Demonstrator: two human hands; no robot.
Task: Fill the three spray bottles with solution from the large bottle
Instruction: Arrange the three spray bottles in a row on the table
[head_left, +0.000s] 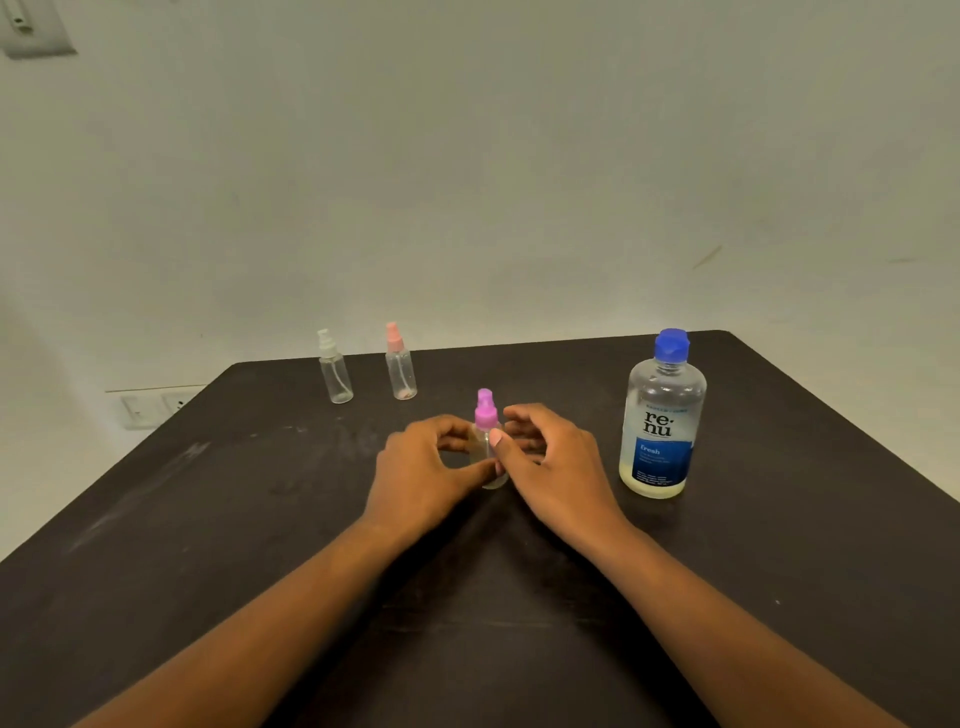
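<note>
A small clear spray bottle with a purple cap (485, 415) stands upright at the middle of the dark table (260, 519), with yellowish liquid in it. My left hand (421, 473) curls around its left side, thumb touching the lower body. My right hand (550, 467) wraps the right side, with the thumb lying across the bottle's front. The large bottle (662, 421), with a blue cap and blue label, stands shut to the right, with pale liquid in its lower part. A white-capped spray bottle (335, 369) and a pink-capped spray bottle (400, 364) stand at the back and look empty.
The table's far edge meets a plain white wall (467, 156). Wall sockets (150, 408) sit low at the left, beyond the table corner. Both forearms reach in from the near edge.
</note>
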